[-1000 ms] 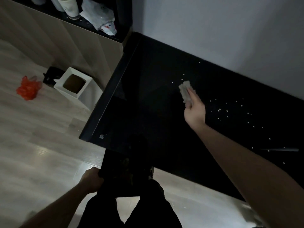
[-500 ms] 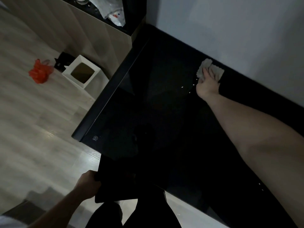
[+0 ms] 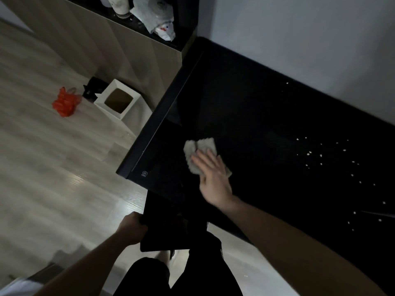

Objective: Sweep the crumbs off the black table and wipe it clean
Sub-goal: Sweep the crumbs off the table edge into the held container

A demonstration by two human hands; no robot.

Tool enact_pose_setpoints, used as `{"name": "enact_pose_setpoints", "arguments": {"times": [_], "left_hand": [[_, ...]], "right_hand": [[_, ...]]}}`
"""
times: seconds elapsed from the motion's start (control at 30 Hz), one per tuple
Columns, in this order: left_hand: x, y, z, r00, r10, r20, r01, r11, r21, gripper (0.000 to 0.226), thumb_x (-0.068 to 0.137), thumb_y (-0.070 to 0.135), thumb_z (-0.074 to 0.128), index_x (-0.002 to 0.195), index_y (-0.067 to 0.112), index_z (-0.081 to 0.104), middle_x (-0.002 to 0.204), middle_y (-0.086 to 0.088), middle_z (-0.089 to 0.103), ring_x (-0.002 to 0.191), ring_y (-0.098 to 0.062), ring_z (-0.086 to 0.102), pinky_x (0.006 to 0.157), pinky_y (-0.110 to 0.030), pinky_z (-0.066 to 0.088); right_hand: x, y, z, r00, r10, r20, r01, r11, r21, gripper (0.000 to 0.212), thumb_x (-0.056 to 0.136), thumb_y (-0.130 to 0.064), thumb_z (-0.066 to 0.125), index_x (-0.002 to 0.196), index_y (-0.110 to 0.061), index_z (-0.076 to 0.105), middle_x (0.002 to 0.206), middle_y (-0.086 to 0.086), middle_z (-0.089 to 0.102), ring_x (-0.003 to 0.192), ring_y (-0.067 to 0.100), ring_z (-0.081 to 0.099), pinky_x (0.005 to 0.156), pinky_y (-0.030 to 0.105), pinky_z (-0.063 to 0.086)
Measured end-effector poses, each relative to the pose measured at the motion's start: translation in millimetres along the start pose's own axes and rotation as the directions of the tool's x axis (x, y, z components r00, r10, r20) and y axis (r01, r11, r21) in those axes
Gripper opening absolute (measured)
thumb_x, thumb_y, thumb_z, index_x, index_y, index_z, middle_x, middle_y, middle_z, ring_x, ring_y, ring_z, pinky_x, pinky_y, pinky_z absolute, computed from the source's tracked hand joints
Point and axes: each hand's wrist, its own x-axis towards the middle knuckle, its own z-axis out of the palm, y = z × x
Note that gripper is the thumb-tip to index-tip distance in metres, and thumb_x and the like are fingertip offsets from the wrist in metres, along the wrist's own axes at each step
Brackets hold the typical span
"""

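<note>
Meanwhile, right hand (image 3: 214, 180) flat-fingered presses cloth (image 3: 199, 148) near table (image 3: 267, 116) edge; left hand (image 3: 133, 228) grips tray (image 3: 171, 227).

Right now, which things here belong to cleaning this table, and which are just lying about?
Job: black table, crumbs, cloth under the right hand, dark tray in the left hand.
Lying about: white box, red bag, plastic bag.

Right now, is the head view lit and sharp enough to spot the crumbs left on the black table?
Head view: dim overall, the black table nearly featureless, yet the white crumbs stand out right of the cloth; the right hand is slightly motion-blurred; wide-angle distortion bends the edges; floor glare sits off the table.
</note>
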Motion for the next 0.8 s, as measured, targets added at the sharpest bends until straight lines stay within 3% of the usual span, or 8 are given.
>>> {"name": "enact_pose_setpoints", "arguments": {"times": [0.2,0.33,0.43,0.53,0.6,0.7,0.8], "left_hand": [[-7.7,-14.6,-6.6,1.0,0.022,0.006,-0.022,1.0,-0.002,0.025,0.079,0.021,0.059,0.054,0.014,0.06,0.06,-0.004,0.065,0.076,-0.032,0.076,0.064,-0.033,0.056],[-9.9,-26.7,-9.1,1.0,0.018,-0.008,-0.018,1.0,0.008,0.025,0.083,0.013,0.06,0.058,0.014,0.06,0.066,-0.007,0.066,0.079,-0.034,0.075,0.062,-0.033,0.052],[-8.0,-31.8,-9.7,1.0,0.022,-0.016,-0.022,0.999,0.039,0.028,0.083,0.012,0.06,0.055,0.015,0.057,0.061,-0.003,0.061,0.067,-0.029,0.067,0.057,-0.028,0.047],[-5.6,-31.0,-8.6,1.0,0.019,-0.018,-0.018,0.999,0.042,0.028,0.082,0.01,0.06,0.055,0.016,0.055,0.06,-0.001,0.06,0.063,-0.024,0.062,0.054,-0.026,0.044],[-3.2,-28.6,-7.2,1.0,0.015,-0.014,-0.014,1.0,0.024,0.029,0.083,0.009,0.059,0.055,0.016,0.056,0.061,-0.002,0.061,0.061,-0.022,0.062,0.054,-0.025,0.045],[0.4,-22.9,-5.4,1.0,0.003,-0.007,-0.003,1.0,0.015,0.028,0.084,0.01,0.059,0.056,0.014,0.059,0.061,-0.001,0.064,0.062,-0.021,0.064,0.057,-0.026,0.048],[4.3,-13.8,-3.5,1.0,0.004,-0.007,-0.004,1.0,0.011,0.027,0.082,0.009,0.06,0.055,0.014,0.061,0.058,0.0,0.064,0.059,-0.02,0.064,0.055,-0.025,0.047]], "right_hand": [[-91.3,-62.8,61.4,0.975,-0.125,0.185,0.093,0.98,0.177,0.072,0.084,0.001,0.046,0.15,-0.028,0.054,0.162,-0.013,0.044,0.16,0.008,0.017,0.131,0.042,0.011],[-106.1,-77.7,44.8,0.978,-0.075,0.196,-0.006,0.923,0.385,0.066,0.09,0.009,0.049,0.146,-0.025,0.06,0.156,-0.008,0.053,0.152,0.004,0.037,0.127,0.035,0.03],[-90.0,-69.3,13.1,0.992,0.072,0.105,-0.113,0.878,0.466,0.06,0.097,0.005,0.047,0.147,-0.026,0.059,0.155,-0.013,0.053,0.147,-0.002,0.042,0.123,0.027,0.036],[-56.1,-40.1,-24.8,0.979,0.178,-0.1,-0.118,0.891,0.438,0.064,0.093,0.01,0.045,0.149,-0.019,0.057,0.152,-0.018,0.049,0.144,-0.005,0.044,0.12,0.024,0.037],[-26.5,-12.5,-54.9,0.938,0.271,-0.217,-0.175,0.908,0.38,0.07,0.09,0.014,0.047,0.149,-0.021,0.056,0.151,-0.014,0.051,0.139,-0.005,0.045,0.12,0.021,0.036],[19.5,30.3,-103.8,0.843,0.437,-0.314,-0.338,0.884,0.322,0.065,0.096,0.007,0.051,0.152,-0.027,0.053,0.155,-0.002,0.055,0.141,0.005,0.046,0.111,-0.001,0.022],[62.3,79.4,-148.2,0.78,0.493,-0.385,-0.425,0.869,0.252,0.057,0.104,-0.004,0.047,0.155,-0.03,0.048,0.162,0.001,0.047,0.151,0.015,0.039,0.119,0.01,0.019]]}}
